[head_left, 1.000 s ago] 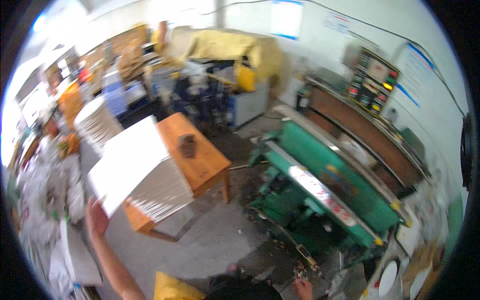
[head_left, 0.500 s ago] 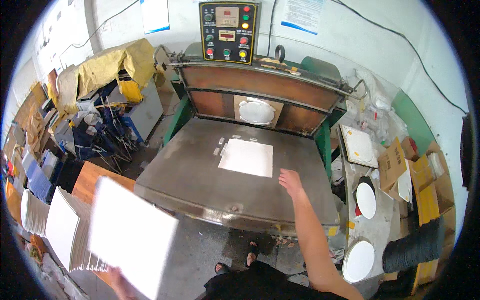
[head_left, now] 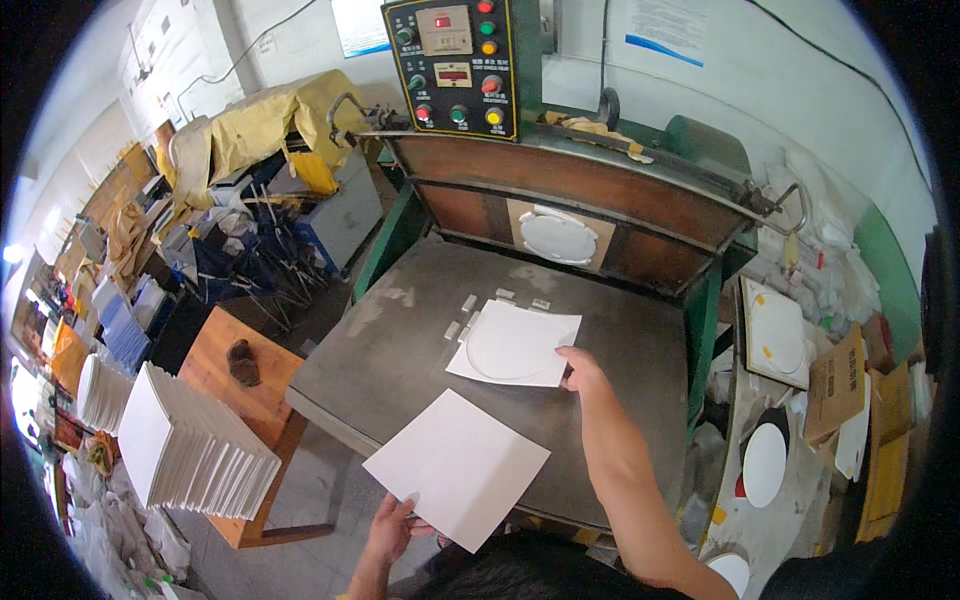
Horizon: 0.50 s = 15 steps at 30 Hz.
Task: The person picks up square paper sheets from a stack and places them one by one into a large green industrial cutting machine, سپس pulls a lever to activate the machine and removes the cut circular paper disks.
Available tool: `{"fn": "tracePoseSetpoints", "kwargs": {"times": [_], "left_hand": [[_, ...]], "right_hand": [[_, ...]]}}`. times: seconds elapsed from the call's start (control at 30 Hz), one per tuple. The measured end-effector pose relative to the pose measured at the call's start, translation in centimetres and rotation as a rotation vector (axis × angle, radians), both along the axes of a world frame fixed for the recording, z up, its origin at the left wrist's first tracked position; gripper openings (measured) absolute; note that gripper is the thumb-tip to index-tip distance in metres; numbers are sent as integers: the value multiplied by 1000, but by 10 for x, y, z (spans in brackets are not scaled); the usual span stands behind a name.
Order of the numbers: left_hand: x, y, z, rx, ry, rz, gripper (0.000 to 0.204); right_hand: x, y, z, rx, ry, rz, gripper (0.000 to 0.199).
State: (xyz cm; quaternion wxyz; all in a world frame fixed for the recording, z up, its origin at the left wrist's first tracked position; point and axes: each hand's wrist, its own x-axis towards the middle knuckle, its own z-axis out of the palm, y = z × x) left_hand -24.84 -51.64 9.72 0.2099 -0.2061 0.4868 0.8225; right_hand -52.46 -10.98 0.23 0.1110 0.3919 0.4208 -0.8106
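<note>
My left hand [head_left: 392, 528] is closed on the lower left edge of a white square board [head_left: 462, 470], thumb on top. This board hangs tilted over the front edge of the machine's grey metal bed [head_left: 400, 345]. My right hand [head_left: 580, 369] pinches the right edge of a second white square board [head_left: 515, 342] on the bed. That board carries a large round outline, and its near side looks slightly lifted. Several small pale blocks [head_left: 470, 303] lie along its far and left sides. On the upright plate [head_left: 450, 212] behind, a white round piece [head_left: 558, 236] is mounted.
A control panel [head_left: 452, 70] with coloured buttons stands above the machine. On the left, a wooden table [head_left: 230, 350] holds a stack of white boards [head_left: 190, 450] and a dark lump [head_left: 243, 363]. White discs [head_left: 764, 466] and cardboard boxes [head_left: 835, 385] occupy the right side bench.
My left hand has brought its board from the left over to the bed's front edge. My right hand has taken hold of the bed's board, which now shows a round outline. The view has shifted.
</note>
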Motion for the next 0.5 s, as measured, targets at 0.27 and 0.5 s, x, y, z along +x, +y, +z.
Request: {"fn": "tracePoseSetpoints", "kwargs": {"times": [0.27,0.5], "left_hand": [[-80,88,-21,71,-96,-89,40],[-228,192,-92,18,-6,-25,38]], "right_hand": [[76,68,40,16,420,7,30],[293,106,100,365,283,-346,43]]}}
